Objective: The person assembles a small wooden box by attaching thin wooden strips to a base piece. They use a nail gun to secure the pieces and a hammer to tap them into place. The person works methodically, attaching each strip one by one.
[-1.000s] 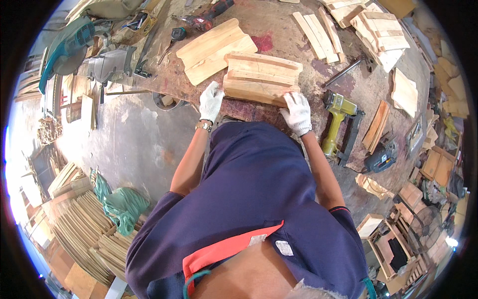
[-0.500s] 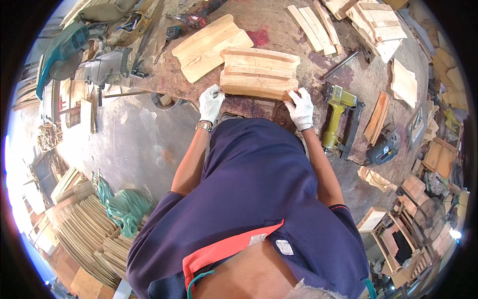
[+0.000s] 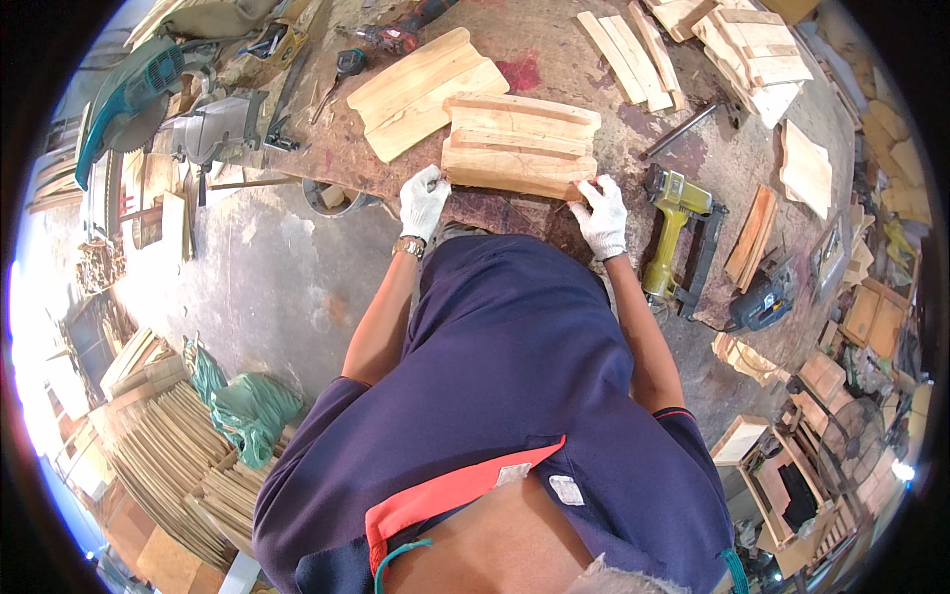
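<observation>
A small wooden panel assembly with raised strips along its long sides lies across the near edge of the workbench. My left hand, in a white knit glove, is closed with its fingertips at the near left corner of the wood. At the near right corner, my right hand, gloved alike, pinches the end of the near strip between thumb and fingers. Behind it to the left rests a second wooden panel with wavy ends. A yellow-green nail gun lies just right of my right hand.
A dark metal rod, loose wood strips and stacked panels lie at the right back. A cordless drill sits at the far left, a teal miter saw beyond it. A dark blue power tool is at right.
</observation>
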A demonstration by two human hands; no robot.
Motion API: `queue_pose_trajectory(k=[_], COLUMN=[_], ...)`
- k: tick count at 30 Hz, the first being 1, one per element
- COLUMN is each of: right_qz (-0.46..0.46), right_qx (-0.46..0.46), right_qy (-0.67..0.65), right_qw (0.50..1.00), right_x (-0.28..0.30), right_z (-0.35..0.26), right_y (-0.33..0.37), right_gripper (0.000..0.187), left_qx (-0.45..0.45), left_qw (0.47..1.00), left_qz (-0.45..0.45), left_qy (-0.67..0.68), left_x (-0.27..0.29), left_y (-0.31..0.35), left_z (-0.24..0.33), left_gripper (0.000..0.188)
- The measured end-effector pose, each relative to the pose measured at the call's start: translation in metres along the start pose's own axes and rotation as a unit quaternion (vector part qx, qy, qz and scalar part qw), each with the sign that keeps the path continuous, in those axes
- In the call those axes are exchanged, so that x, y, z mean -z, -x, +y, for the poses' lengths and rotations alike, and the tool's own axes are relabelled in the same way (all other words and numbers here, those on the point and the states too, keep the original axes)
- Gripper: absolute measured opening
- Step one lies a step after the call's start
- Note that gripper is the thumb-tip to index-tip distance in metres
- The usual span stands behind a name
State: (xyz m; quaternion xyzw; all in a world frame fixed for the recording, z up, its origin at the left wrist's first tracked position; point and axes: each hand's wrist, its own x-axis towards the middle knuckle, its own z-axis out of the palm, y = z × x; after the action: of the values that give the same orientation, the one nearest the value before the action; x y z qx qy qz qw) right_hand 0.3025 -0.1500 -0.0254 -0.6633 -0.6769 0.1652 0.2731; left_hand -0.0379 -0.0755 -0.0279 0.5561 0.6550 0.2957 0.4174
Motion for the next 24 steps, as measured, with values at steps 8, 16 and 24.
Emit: queue_pose_trajectory(k=[8,16,24], right_qz=[0.021,0.010,-0.017], right_qx=[0.018,0.015,-0.006], right_qy=[-0.003,-0.007,0.004], right_qw=[1.000,1.000,1.000], right_x=[-0.0004,-0.0002,-0.0007], right_z=[-0.0006,0.0011,0.0026], right_y=[-0.0011,-0.0017,-0.0005], right_gripper=[0.041,0.040,0.045], left_qx=[-0.001,0.013,0.021], left_qw=[1.000,1.000,1.000], left_qz=[0.014,0.004,-0.009], left_qy=[0.003,0.009,0.017], left_x=[-0.0008,0.0003,0.0015], left_y=[0.0007,-0.0005,-0.0016], left_z=[-0.0002,-0.0006,-0.0013], left_gripper=[0.012,0.013,0.011])
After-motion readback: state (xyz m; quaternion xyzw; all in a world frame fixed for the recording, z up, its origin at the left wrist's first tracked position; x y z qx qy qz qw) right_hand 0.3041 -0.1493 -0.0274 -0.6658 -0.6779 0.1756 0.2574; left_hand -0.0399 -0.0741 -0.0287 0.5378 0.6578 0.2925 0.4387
